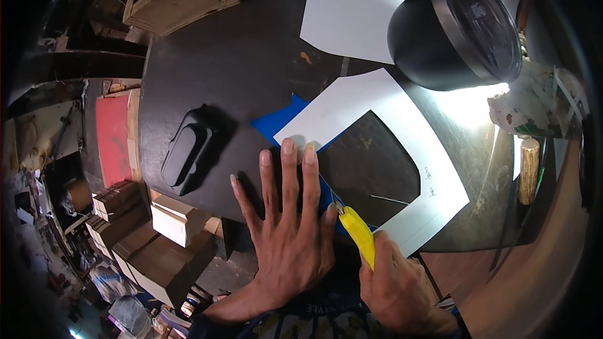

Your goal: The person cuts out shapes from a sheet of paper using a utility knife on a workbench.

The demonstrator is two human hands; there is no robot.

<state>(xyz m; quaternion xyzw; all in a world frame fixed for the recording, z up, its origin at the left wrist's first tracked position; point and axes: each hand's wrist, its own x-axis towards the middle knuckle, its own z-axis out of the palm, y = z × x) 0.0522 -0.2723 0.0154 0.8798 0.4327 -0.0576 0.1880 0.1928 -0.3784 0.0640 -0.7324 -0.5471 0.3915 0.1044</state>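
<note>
My left hand (286,226) lies flat with its fingers spread. Its fingertips press on one end of a white angular cut-out template (433,150) that lies over a blue piece of sheet material (274,123). My right hand (399,282) is closed around a yellow utility knife (359,232). The knife's blade is out and points up and left, close beside my left thumb, at a strip of the blue sheet. Much of the blue sheet is hidden under the template and my left hand. Faint handwriting marks the template's right arm.
A black moulded case (188,150) lies on the dark table (207,63) at left. At upper right a black lamp (427,37) overhangs another white sheet (345,19). A wooden handle (529,169) is at far right, a wooden box (182,0) at upper left, cardboard boxes (163,257) below left.
</note>
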